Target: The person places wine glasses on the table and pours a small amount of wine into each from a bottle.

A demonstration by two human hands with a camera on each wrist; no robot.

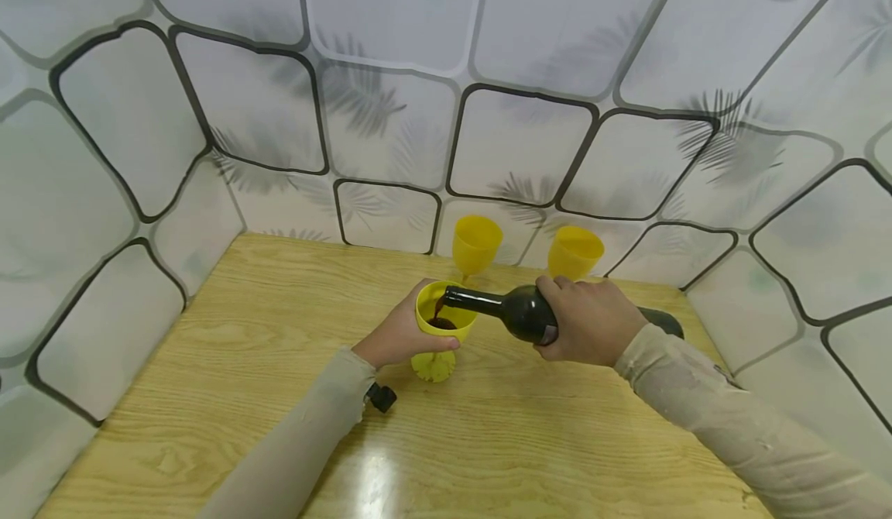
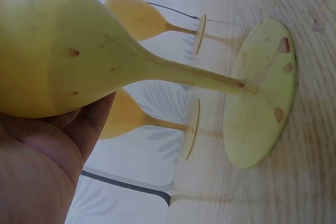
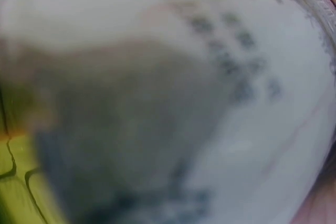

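Note:
My left hand [image 1: 400, 337] grips the bowl of a yellow goblet [image 1: 440, 325] that stands on the wooden table [image 1: 265, 333]; in the left wrist view its bowl [image 2: 58, 51], stem and foot fill the frame, with my palm [image 2: 37, 166] under the bowl. My right hand [image 1: 588, 321] holds a dark wine bottle [image 1: 516, 310] tipped to the left, its neck over the goblet's rim. Dark red liquid runs from the mouth into the goblet. The right wrist view shows only the blurred bottle label [image 3: 173, 93] close up.
Two more yellow goblets [image 1: 476, 246] [image 1: 574, 253] stand at the back of the table by the patterned wall [image 1: 390, 116]. A small black cap [image 1: 382, 397] lies beside my left forearm. The table's left and front parts hold nothing else.

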